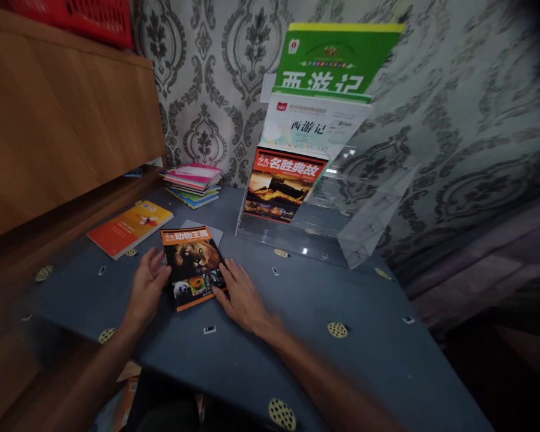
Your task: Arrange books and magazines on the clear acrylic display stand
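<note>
A book with a lion on its dark cover (191, 257) lies face up on the table, overlapping a pale flat item (216, 235) behind it. My left hand (147, 282) is beside the book's left edge, fingers apart and slightly curled; whether it touches the edge I cannot tell. On the right edge rests my right hand (240, 294), its fingers stretched out over the cover and thumb near the lower corner. Left of the book lies an orange and yellow book (130, 229).
A clear acrylic rack (364, 222) holds a green book (337, 57), a pale book (312, 126) and a dark book with a night scene (285, 186). Several books (192, 183) are stacked by the wall. A wooden cabinet (67, 120) with a red basket (101, 21) borders the left.
</note>
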Motion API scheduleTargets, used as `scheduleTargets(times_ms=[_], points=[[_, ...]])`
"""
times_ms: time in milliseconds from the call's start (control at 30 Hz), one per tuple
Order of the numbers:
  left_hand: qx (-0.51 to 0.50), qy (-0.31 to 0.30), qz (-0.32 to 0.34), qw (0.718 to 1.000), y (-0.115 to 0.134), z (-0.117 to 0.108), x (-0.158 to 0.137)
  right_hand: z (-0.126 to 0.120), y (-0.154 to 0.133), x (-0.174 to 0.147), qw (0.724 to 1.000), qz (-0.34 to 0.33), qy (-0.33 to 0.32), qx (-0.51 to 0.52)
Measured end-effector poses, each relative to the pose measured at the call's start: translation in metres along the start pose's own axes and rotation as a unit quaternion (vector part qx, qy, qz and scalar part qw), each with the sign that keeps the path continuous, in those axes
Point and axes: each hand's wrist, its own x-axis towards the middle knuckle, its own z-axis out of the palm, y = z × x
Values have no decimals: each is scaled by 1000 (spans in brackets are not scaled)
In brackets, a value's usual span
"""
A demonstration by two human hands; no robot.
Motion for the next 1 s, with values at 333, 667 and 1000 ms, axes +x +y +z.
scheduleTargets(times_ms=[333, 667, 1000], points=[[-84, -134, -167, 973, 18, 10, -1, -16, 5, -16, 976, 34, 154, 148], [20, -280, -203, 938, -2, 32, -17, -23, -24, -5, 998, -56, 31, 12], [78, -273, -211, 935, 1, 30, -15, -16, 4, 12, 999, 14, 19, -25]])
